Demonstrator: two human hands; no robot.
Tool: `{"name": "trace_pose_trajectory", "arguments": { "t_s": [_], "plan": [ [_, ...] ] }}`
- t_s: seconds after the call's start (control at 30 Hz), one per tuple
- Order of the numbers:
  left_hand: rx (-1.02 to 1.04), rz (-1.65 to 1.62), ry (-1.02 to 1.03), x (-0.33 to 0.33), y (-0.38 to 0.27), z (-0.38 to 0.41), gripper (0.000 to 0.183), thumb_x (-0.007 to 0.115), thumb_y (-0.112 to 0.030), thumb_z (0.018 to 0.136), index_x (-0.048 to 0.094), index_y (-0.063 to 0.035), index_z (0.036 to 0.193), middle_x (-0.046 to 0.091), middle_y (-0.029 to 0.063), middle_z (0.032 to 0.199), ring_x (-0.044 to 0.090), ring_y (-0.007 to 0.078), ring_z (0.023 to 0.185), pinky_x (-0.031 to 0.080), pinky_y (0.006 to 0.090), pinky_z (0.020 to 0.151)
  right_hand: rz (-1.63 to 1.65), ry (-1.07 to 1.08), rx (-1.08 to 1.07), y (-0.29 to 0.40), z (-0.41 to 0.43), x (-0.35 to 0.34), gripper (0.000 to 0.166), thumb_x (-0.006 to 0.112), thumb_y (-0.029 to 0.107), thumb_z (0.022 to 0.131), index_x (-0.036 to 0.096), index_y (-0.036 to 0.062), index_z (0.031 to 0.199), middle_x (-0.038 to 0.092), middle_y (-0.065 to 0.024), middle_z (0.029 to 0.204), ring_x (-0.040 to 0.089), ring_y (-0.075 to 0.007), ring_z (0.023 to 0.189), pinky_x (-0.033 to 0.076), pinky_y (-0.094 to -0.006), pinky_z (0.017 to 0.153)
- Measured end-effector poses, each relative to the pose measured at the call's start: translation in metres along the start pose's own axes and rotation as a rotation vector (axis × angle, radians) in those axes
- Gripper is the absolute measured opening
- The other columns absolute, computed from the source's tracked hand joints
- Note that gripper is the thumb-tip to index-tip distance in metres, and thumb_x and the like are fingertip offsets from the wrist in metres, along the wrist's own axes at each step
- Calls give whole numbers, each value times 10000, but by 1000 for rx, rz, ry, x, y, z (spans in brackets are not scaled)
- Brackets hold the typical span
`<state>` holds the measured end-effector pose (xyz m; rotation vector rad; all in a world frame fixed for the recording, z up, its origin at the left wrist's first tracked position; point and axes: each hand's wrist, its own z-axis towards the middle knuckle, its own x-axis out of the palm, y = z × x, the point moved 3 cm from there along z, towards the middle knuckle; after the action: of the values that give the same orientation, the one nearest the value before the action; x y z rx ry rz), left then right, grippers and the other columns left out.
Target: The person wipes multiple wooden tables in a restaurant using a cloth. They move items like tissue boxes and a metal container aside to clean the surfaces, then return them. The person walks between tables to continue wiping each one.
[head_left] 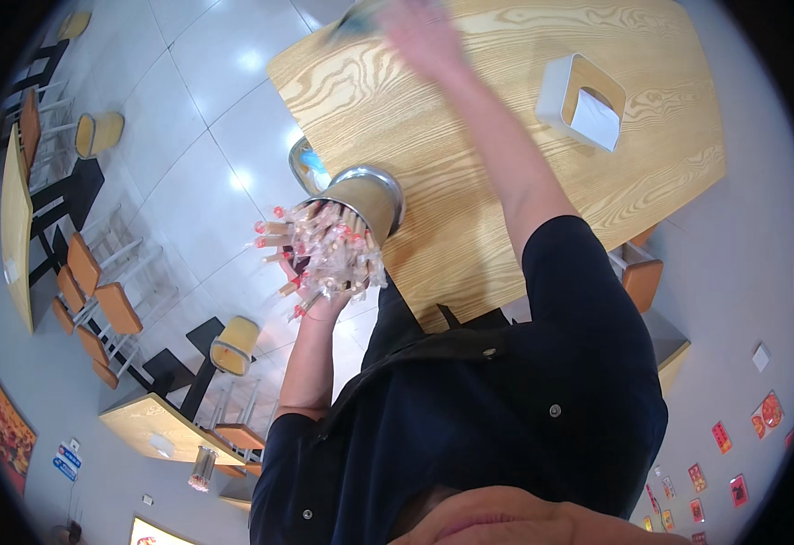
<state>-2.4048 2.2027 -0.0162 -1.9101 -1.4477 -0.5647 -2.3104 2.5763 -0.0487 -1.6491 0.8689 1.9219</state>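
Note:
At the near left edge of the wooden table (465, 157), a metal canister (366, 197) is tilted with its mouth towards me. Wrapped chopsticks (329, 245) fan out of it. Largely hidden behind them, my left hand (325, 300) supports the canister; its exact grip is not fully visible. My right arm reaches across the tabletop, and my right hand (420, 34), blurred by motion, is over the far left part. It holds what looks like a greenish cloth (356, 27), also blurred and partly cut off by the picture's edge.
A white tissue box (580, 102) stands on the table's right half. Below the left edge is a bin (308, 167) with a blue item inside. An orange seat (642, 283) is at the right. Farther left are other tables (165, 426), seats (117, 306) and bins (235, 344).

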Motion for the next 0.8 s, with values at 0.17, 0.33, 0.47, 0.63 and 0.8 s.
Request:
{"name": "trace_pose_trajectory", "arguments": {
  "t_s": [0.17,0.33,0.47,0.63,0.8],
  "plan": [
    [156,320,-45,7,9,23,830,787,-366,626,440,-119,1338,504,64,1326,447,253,1249,318,388,1081,-304,-227,189,-67,-49,5,345,476,250,903,564,127,1213,524,-136,1244,481,-343,1161,398,-517,944],
    [233,426,-44,20,12,40,836,798,-326,605,440,-109,1329,517,65,1302,466,246,1229,345,385,1062,7,49,52,27,-223,-12,508,560,365,857,491,248,1346,384,-77,1443,350,-388,1314,293,-563,1058],
    [353,739,-52,21,13,47,836,804,-293,592,442,-101,1321,525,64,1287,480,240,1215,362,382,1049,77,8,61,19,-238,-19,492,590,354,837,519,249,1312,388,-82,1433,362,-375,1298,302,-553,1048],
    [470,970,-7,37,15,58,824,797,-260,594,438,-98,1317,523,62,1289,484,234,1209,353,387,1054,-29,-189,327,-79,-78,-6,459,398,385,954,421,238,1388,357,-65,1474,356,-362,1332,248,-565,1079],
    [877,1751,-71,61,12,51,844,805,-278,583,416,-101,1311,526,63,1273,488,231,1185,342,403,1048,-158,-41,174,-23,-13,11,426,435,388,934,489,226,1324,383,-61,1456,373,-307,1316,293,-514,1050]
  ]
}}
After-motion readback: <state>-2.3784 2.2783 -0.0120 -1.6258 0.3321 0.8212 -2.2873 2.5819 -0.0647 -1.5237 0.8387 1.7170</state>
